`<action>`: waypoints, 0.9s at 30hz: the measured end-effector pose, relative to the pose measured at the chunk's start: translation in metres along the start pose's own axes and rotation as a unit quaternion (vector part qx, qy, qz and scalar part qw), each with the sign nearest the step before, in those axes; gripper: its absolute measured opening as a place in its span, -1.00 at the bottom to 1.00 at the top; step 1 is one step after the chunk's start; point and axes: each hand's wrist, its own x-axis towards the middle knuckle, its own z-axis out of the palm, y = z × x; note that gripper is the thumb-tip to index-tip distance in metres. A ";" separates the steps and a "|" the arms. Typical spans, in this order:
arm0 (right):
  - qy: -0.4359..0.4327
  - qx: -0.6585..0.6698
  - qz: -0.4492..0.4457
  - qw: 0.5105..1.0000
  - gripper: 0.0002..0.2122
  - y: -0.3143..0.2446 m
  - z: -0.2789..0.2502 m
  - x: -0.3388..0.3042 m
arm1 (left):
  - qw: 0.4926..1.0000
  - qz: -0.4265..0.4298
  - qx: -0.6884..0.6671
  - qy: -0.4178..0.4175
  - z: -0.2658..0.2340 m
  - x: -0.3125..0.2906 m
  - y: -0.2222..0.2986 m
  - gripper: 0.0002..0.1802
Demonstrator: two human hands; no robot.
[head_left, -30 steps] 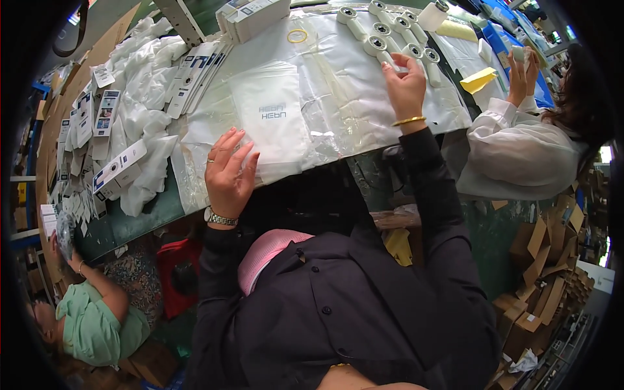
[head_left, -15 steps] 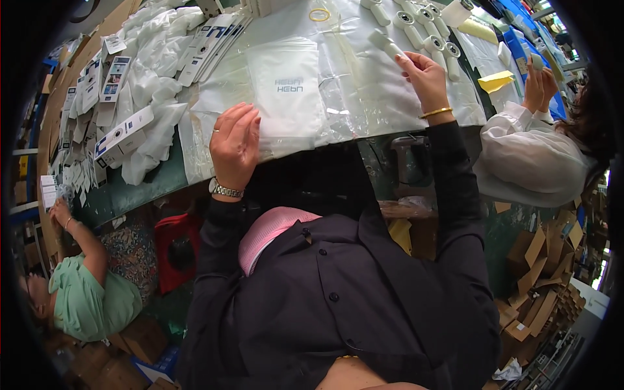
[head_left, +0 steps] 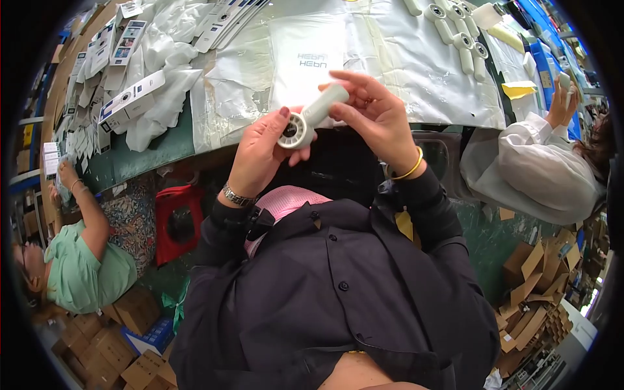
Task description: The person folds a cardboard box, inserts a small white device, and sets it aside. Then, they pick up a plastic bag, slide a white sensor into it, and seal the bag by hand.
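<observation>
Two hands hold one white device (head_left: 314, 115) at the counter's (head_left: 120, 170) near edge. Left hand (head_left: 259, 151): fingers closed around the round head. Right hand (head_left: 380, 120): fingers loosely curved, grasping the handle end, partly hiding the translucent bag (head_left: 305, 42). Similar devices (head_left: 463, 40) lie far right.

A packing workshop, by the look of the long worktable (head_left: 155, 156) under plastic sheeting (head_left: 416, 84), matching white handheld devices (head_left: 464, 41), heaped printed cartons (head_left: 133, 101), co-workers (one in green (head_left: 91, 266), one in white (head_left: 546, 159)) and cardboard boxes (head_left: 138, 311) piled on the green floor (head_left: 478, 244)
</observation>
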 end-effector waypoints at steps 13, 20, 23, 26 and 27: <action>0.055 -0.315 -0.069 0.945 -0.34 0.021 0.018 -0.012 | 0.973 0.164 0.104 0.123 0.040 0.034 -0.023 -0.42; 0.096 -0.001 0.037 0.995 -0.42 0.018 -0.003 -0.019 | 0.688 0.335 0.636 0.104 -0.008 0.031 0.004 -0.68; 0.114 0.019 0.052 0.992 -0.44 0.017 -0.014 -0.028 | 0.633 0.316 0.696 0.120 -0.018 0.033 0.002 -0.71; 0.128 0.040 0.070 0.989 -0.46 0.011 -0.020 -0.037 | 0.630 0.294 0.709 0.119 -0.011 0.037 -0.003 -0.72; 0.133 0.051 0.079 0.987 -0.47 0.008 -0.021 -0.040 | 0.655 0.282 0.693 0.111 -0.005 0.039 -0.007 -0.72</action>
